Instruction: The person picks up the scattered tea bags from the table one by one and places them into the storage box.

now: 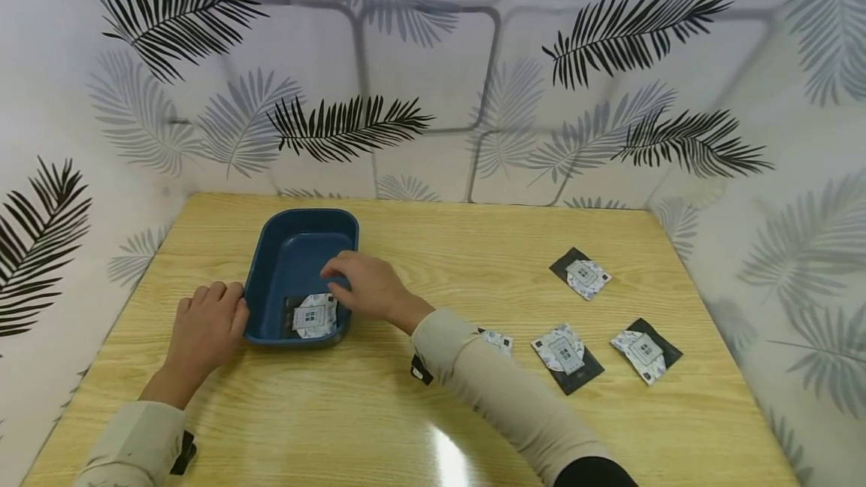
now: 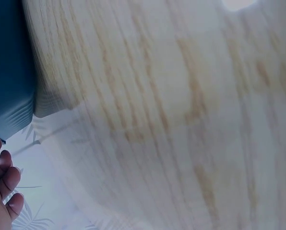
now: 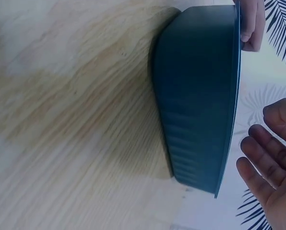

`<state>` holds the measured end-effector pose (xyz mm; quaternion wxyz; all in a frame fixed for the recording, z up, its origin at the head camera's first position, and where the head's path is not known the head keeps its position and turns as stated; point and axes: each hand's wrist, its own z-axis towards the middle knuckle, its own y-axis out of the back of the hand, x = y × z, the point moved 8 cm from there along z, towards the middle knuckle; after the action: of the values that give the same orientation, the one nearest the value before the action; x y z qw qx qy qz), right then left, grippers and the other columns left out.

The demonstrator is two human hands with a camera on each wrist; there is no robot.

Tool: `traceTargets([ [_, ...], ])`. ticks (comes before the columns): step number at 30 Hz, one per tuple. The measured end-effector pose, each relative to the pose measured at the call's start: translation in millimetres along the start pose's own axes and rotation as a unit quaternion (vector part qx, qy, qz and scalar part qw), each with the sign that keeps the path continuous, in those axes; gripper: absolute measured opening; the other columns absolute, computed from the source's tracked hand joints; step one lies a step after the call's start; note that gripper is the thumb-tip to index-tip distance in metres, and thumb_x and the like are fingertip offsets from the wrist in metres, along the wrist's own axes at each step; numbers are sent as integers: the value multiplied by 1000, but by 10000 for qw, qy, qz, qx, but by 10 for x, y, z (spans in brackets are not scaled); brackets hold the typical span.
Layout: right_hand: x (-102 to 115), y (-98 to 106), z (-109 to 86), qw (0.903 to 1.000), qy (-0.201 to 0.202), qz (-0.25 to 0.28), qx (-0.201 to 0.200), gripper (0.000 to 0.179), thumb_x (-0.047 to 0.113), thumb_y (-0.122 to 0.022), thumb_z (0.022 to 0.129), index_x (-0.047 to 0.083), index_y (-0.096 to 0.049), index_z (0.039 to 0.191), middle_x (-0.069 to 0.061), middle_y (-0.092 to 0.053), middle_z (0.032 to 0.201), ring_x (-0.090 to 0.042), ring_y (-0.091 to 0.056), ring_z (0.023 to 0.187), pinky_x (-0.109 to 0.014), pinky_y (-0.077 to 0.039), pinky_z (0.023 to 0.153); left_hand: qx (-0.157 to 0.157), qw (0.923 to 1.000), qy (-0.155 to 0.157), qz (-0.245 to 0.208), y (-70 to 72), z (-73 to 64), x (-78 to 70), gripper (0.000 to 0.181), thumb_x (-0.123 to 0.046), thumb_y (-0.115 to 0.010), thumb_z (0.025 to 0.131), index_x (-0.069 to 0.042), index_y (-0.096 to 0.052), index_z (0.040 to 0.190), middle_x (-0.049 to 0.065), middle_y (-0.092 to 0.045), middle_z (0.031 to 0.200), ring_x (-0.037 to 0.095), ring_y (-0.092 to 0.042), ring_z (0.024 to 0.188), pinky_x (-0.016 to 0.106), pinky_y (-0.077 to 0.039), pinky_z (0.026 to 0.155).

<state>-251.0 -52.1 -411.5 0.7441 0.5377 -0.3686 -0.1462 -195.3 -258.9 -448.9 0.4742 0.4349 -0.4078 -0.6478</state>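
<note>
A dark blue plastic bin sits at the left of the table. Inside it, near the front, lies a flat black-and-white packet with a printed label. My left hand grips the bin's left rim, its thumb and fingertips right at the edge. Over the bin's right rim hovers my right hand, fingers loosely bent and nothing between them. In the right wrist view those relaxed fingers stand apart from the bin's side wall.
To the right lie similar packets: one at the back, one in the middle, one farther right. Another packet is partly hidden by my right sleeve, and a dark piece shows beside it. A leaf-patterned wall covering stands behind the table.
</note>
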Motion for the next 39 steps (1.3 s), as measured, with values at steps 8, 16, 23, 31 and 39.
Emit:
traceTargets([
  [8, -105, 105, -81, 9996, -166, -237, 3, 22, 22, -61, 99, 15, -70, 118, 2, -70, 115, -12, -69, 103, -26, -55, 84, -75, 10000, -30, -49, 6, -10, -15, 15, -15, -43, 102, -6, -50, 92, 13, -51, 86, 31, -44, 76, 40, -27, 65],
  [16, -213, 215, -164, 9990, -310, -319, -53, 20, 20, -62, 98, 15, -71, 116, 2, -71, 116, -12, -68, 106, -28, -56, 86, -195, 9998, -101, -30, 20, -4, -44, 14, -14, -45, 101, -6, -50, 91, 12, -49, 83, 30, -43, 73, 39, -26, 64],
  [23, -296, 228, -217, 9995, -280, -133, 61, 21, 16, -60, 98, 10, -70, 115, -4, -71, 113, -18, -68, 102, -31, -55, 88, -302, 9994, -176, -51, 0, -17, -13, 15, -15, -46, 102, -7, -48, 89, 11, -48, 82, 28, -40, 71, 37, -24, 63],
  [31, -523, 290, -365, 9988, -458, 81, 123, 21, 13, -61, 97, 5, -69, 115, -9, -71, 113, -22, -67, 100, -37, -54, 89, -480, 9986, -197, -47, 38, -2, -8, 14, -14, -48, 100, -7, -49, 88, 11, -49, 81, 28, -40, 69, 37, -24, 62],
  [39, -725, 316, -507, 9978, -517, -29, 417, 23, 13, -61, 97, 4, -69, 117, -11, -71, 112, -25, -66, 100, -40, -54, 89, -535, 9984, -173, -91, 41, -19, -22, 16, -14, -48, 100, -8, -49, 85, 10, -49, 80, 26, -39, 66, 37, -24, 61],
])
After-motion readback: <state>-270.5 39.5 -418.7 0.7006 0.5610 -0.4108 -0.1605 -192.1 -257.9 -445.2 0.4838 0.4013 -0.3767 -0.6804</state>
